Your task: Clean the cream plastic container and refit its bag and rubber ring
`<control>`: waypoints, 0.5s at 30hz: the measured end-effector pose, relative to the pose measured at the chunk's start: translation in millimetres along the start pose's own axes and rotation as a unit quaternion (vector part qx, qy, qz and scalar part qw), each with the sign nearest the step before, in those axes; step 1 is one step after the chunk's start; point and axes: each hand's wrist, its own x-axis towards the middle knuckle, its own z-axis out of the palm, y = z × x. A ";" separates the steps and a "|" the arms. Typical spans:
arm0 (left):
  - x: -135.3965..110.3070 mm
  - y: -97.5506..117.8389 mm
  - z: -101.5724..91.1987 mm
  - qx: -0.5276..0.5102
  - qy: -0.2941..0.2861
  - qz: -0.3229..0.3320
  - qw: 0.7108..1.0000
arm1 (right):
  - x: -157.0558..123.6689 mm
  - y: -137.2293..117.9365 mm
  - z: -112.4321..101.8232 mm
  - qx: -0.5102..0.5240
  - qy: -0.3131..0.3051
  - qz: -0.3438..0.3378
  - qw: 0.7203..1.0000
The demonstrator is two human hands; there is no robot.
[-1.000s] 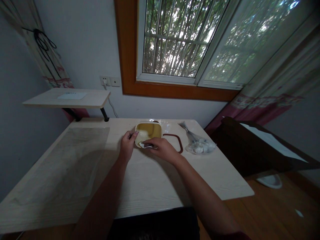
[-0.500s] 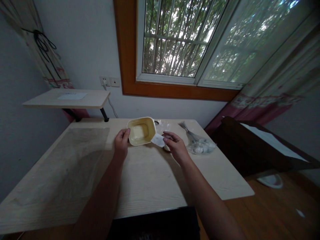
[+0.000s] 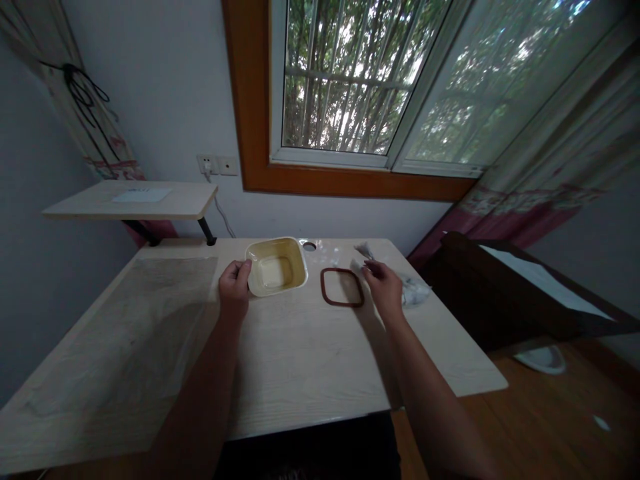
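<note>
My left hand [image 3: 234,288] grips the left rim of a pale yellow plastic container [image 3: 273,273], thumb over the edge. The container is a rounded rectangle, tilted so that its inside faces me, and I see nothing in it. Further right, my right hand [image 3: 384,285] pinches a small white sheet [image 3: 357,267], perhaps tissue or paper. Just left of that hand a rounded square with a red-brown rim [image 3: 342,287], maybe a lid, lies on the table. Behind the hand sits a clear plastic bag [image 3: 414,291] with white contents, partly hidden.
The wooden table [image 3: 300,360] has a round cable hole [image 3: 309,247] near its back edge. A clear plastic sheet [image 3: 125,320] covers its left part. A small raised shelf [image 3: 185,200] stands at back left. Dark furniture [image 3: 470,287] is beside the right edge.
My right hand has moved right with the white sheet, away from the container, uncovering the red-brown rimmed piece. My left hand and the container have shifted slightly left.
</note>
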 end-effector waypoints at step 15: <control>-0.6 13.7 -4.5 0.003 -0.010 -0.021 1.000 | 0.0 32.0 -3.3 -0.257 -0.104 -0.234 0.932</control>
